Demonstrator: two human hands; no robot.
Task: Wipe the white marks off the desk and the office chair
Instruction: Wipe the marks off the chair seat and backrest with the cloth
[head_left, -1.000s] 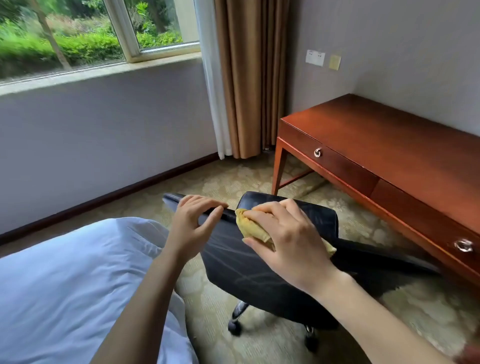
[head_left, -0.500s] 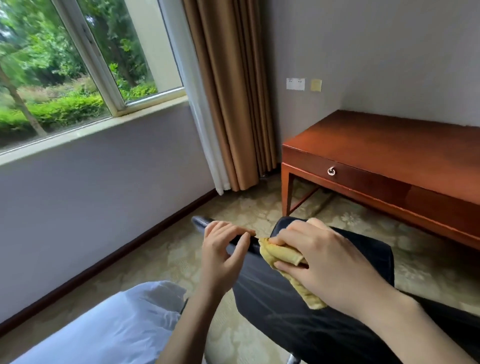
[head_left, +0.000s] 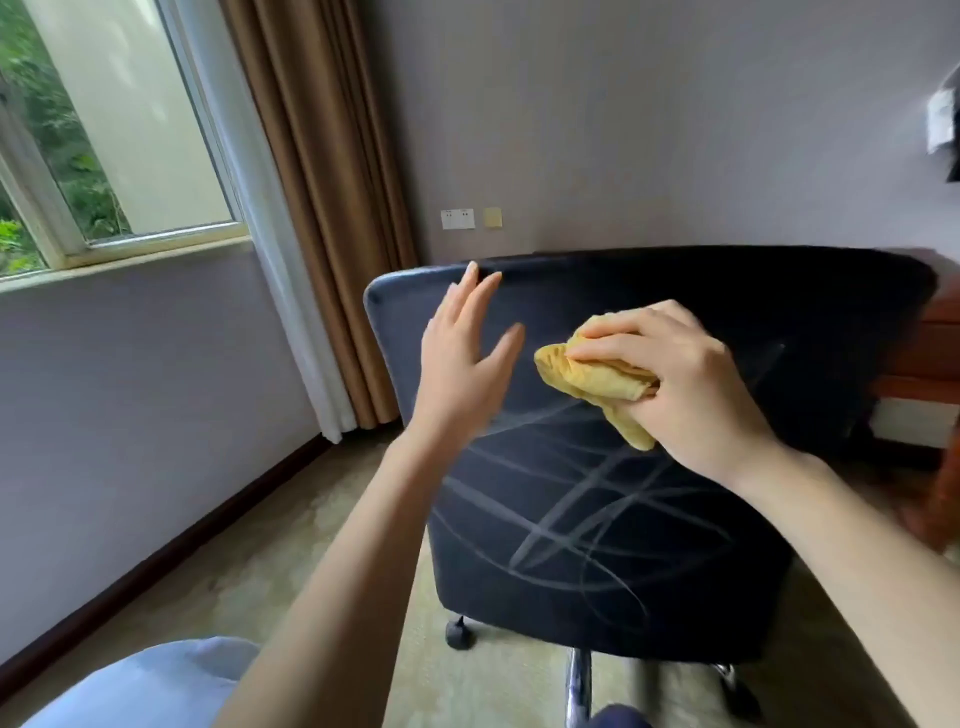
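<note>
Now right hand (head_left: 691, 384) grips bunched yellow cloth (head_left: 597, 376), pressed on office chair (head_left: 597, 519) back; left hand (head_left: 462, 364) open, empty. White marks (head_left: 566, 514) remain below. Risk: chair on castors rolls away, unbraced.

Looks like a hotel room or bedroom. Carpeted floor (head_left: 311, 561), tan curtain (head_left: 317, 208) beside a window (head_left: 119, 156) onto greenery, white bedding (head_left: 145, 686) at the near corner. Wooden desk (head_left: 930, 332) against the wall, black office chair (head_left: 597, 519) before it.
</note>
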